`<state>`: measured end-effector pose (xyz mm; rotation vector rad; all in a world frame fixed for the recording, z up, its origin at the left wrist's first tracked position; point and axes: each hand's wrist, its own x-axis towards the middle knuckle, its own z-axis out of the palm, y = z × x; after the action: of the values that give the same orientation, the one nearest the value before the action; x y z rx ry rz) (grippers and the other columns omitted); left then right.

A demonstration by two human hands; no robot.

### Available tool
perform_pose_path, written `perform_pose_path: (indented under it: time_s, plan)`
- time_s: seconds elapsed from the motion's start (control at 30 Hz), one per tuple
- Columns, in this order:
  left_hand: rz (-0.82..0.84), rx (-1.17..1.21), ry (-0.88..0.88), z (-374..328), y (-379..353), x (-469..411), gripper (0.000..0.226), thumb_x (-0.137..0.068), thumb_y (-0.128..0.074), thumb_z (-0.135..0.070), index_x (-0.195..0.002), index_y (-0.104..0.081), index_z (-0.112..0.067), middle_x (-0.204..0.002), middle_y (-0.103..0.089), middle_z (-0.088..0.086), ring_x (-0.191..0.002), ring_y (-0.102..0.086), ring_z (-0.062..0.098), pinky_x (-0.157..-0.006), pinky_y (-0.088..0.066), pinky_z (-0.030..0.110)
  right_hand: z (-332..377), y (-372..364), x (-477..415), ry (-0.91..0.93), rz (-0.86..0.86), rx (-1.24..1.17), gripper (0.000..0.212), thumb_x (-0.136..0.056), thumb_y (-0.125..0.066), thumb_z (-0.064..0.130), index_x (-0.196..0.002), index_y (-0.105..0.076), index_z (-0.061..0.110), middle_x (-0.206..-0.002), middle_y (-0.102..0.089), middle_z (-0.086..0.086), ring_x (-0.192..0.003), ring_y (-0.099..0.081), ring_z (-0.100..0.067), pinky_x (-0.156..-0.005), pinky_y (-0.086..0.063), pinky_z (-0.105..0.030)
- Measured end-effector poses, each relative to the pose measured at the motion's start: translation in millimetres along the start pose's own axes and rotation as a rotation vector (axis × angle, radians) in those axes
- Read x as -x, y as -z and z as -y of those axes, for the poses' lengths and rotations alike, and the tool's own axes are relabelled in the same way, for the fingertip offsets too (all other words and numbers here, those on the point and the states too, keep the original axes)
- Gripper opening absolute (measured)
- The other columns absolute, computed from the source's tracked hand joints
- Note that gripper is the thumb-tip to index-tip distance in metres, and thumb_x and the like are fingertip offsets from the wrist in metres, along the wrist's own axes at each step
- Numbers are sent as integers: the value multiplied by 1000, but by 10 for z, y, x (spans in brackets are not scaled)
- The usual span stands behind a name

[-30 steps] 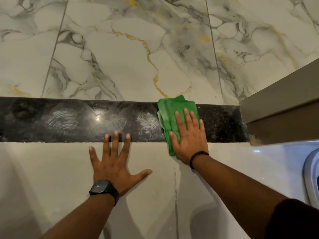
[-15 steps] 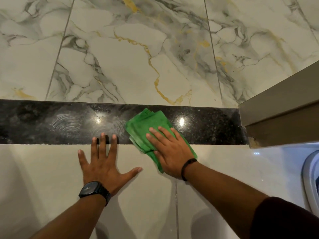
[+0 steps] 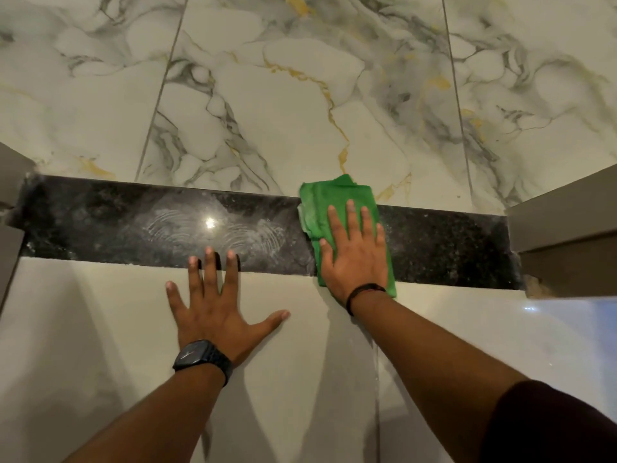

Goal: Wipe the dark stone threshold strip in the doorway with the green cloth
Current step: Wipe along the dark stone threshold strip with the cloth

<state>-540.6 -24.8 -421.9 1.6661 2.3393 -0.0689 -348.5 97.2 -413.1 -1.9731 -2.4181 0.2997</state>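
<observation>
The dark stone threshold strip (image 3: 133, 225) runs left to right across the floor, with pale curved wipe marks around its middle. A folded green cloth (image 3: 334, 198) lies across the strip right of centre, reaching onto the marble beyond and the plain tile in front. My right hand (image 3: 354, 252) presses flat on the cloth, fingers together and pointing away from me. My left hand (image 3: 217, 305) lies flat with fingers spread on the plain tile, its three longest fingertips touching the strip's near edge. It holds nothing.
Marble-patterned tiles (image 3: 283, 105) with grey and gold veins lie beyond the strip. Plain cream tiles (image 3: 83, 345) lie in front. Grey door-frame posts stand at the strip's right end (image 3: 564, 228) and left end (image 3: 10, 212).
My right hand slid the cloth left along the strip half a second ago and has now slid it back to the right. My left hand has stayed put; the view shifted to show the left frame.
</observation>
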Motion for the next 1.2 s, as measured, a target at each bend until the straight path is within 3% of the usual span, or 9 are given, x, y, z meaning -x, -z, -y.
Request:
perform_pose_path:
  time_s: [0.17,0.37,0.47,0.67,0.77,0.97,1.1,1.2]
  plan:
    - [0,-10,-30,115,-10,-3,125,-58,-26,-100,-154,3,-25,-163,5,6,-149,5,28,-115,-1,62,277,-40,36,302,82,23,57,-95,-27,39,-148,-8,28,-159,-10,-4,-144,-3,-25,-115,-1,-48]
    - [13,-34,61,494,75,-40,124,-57,-21,-101,-150,17,-30,-162,15,5,-148,15,25,-115,-2,63,-119,23,316,546,142,7,54,-94,-38,32,-146,-23,27,-155,-24,-2,-143,-16,-23,-116,-9,-46]
    - [22,-27,107,617,124,-52,123,-55,-16,-102,-148,22,-31,-160,21,5,-147,19,25,-115,-1,63,-345,79,306,481,116,41,53,-93,-35,34,-145,-24,27,-155,-25,-3,-142,-17,-23,-115,-14,-48]
    - [4,0,118,628,119,-54,123,-55,-14,-102,-148,23,-31,-156,28,1,-146,20,25,-116,3,61,-19,16,-45,37,-29,-33,54,-95,-32,35,-147,-22,23,-157,-18,-7,-143,-12,-26,-116,-12,-46]
    - [-9,11,120,639,103,-58,123,-56,-16,-102,-150,19,-30,-158,25,0,-146,20,25,-116,3,61,352,-49,-173,28,-23,-23,54,-97,-28,34,-148,-15,23,-158,-12,-4,-144,-6,-24,-115,-5,-44]
    - [-10,26,106,675,86,-66,124,-57,-21,-101,-152,12,-28,-160,18,1,-148,12,26,-117,-1,59,1052,-129,-162,410,89,10,55,-97,-28,30,-148,-9,23,-159,-7,-1,-144,-2,-24,-114,2,-45]
    - [-16,16,131,832,106,-110,125,-57,-22,-101,-151,14,-28,-160,15,3,-148,11,25,-116,-3,59,856,-84,55,671,156,-2,57,-93,-42,25,-146,-23,21,-156,-22,-2,-143,-14,-24,-115,-7,-47]
    - [-28,2,195,1059,142,-152,124,-56,-21,-102,-149,20,-31,-162,10,6,-148,7,26,-116,-4,59,469,-62,190,769,191,7,58,-91,-48,25,-145,-26,23,-154,-28,1,-142,-18,-22,-115,-4,-45]
